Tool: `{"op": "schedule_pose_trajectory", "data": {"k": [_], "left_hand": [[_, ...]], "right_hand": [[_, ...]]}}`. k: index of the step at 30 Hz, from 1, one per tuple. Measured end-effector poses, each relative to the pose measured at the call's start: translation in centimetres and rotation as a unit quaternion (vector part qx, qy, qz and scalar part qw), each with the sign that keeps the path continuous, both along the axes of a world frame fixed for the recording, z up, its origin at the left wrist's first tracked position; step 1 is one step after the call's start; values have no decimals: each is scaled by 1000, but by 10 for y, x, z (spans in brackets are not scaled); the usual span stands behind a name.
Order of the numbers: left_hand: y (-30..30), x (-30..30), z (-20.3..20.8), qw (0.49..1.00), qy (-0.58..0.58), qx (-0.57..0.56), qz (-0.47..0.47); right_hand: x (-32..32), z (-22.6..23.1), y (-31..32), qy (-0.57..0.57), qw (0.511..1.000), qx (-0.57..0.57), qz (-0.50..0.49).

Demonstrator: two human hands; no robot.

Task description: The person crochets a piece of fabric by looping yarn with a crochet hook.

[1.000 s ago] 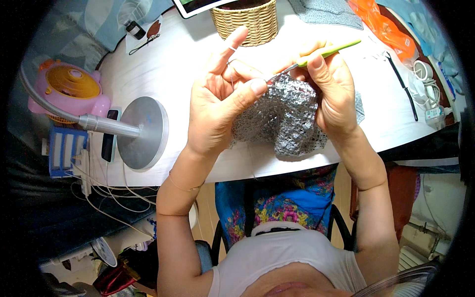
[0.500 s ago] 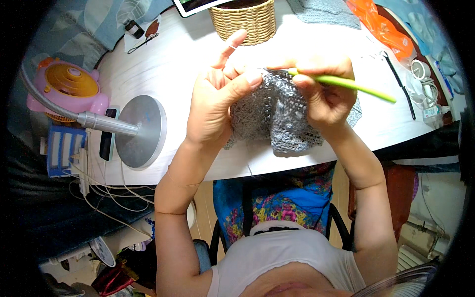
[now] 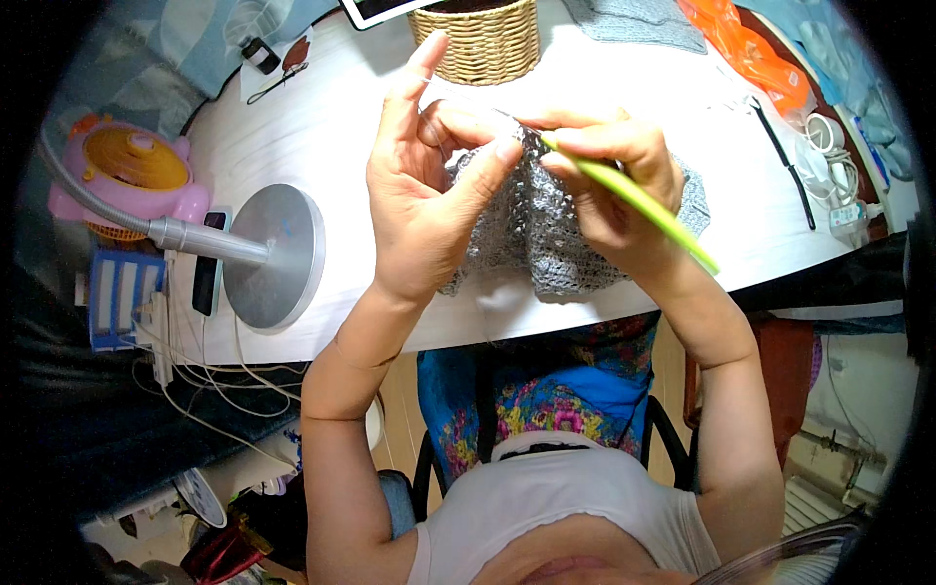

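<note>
A grey crocheted piece (image 3: 575, 239) hangs from my hands over the near part of the white table. My left hand (image 3: 419, 185) pinches its top edge between thumb and a finger, while the index finger is raised with a thin strand of yarn running from it. In my right hand (image 3: 624, 185) is a crochet hook (image 3: 648, 205) with a thick green handle. The handle slants down toward my right wrist. The hook's metal tip meets the top edge of the piece, close to my left thumb; the exact stitch is too small to make out.
A wicker basket (image 3: 483, 44) stands at the back beside a tablet (image 3: 375, 8). On the left are a grey lamp base (image 3: 275, 255), a phone (image 3: 208, 273) and a pink fan (image 3: 132, 175). Folded grey knitwear (image 3: 639, 24), an orange bag (image 3: 746, 54) and cables lie right.
The hook's handle has swung from pointing right to slanting down toward my right wrist. My left index finger has risen and moved left, and more of the yarn strand shows.
</note>
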State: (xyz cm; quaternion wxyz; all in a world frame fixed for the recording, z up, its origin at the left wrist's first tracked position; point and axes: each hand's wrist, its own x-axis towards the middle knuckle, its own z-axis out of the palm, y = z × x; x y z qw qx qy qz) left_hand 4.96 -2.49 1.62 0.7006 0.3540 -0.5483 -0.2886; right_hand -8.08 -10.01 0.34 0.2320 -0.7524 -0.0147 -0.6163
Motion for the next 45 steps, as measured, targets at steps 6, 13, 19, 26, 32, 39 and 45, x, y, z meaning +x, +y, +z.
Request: {"op": "schedule_pose_trajectory", "data": {"k": [6, 13, 19, 26, 32, 39, 45], "left_hand": [[0, 3, 0, 1000, -11, -5, 17], [-1, 0, -2, 1000, 2, 12, -1], [2, -2, 0, 996, -63, -14, 65], [-1, -5, 0, 907, -299, -220, 199], [6, -3, 6, 980, 124, 82, -135], [5, -10, 4, 993, 78, 40, -81], [-5, -4, -4, 858, -346, -273, 264]], "right_hand": [[-10, 6, 8, -1, 956, 242, 166], [-5, 12, 8, -58, 824, 483, 289], [-21, 15, 18, -54, 774, 559, 293], [-26, 9, 34, -62, 685, 620, 378], [-22, 10, 37, -120, 682, 606, 392], [-28, 9, 34, -110, 682, 621, 370], [-20, 6, 49, -115, 614, 669, 402]]}}
